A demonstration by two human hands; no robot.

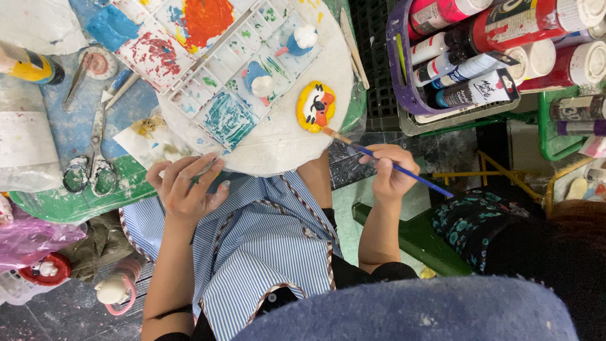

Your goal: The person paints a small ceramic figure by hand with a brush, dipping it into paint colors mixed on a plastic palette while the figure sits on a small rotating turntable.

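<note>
Paintbrush (388, 165) in right hand (390, 170) touches yellow figurine (315, 106).

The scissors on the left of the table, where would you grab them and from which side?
Take the scissors by the two finger loops at the end nearest the table edge, coming from that near edge. The blades point away toward the paint palette, so the loops are the safe, open end.

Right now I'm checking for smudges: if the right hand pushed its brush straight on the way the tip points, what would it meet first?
The right hand aims the blue paintbrush up-left; its tip is already at the yellow painted figure, apparently touching its lower edge.
</note>
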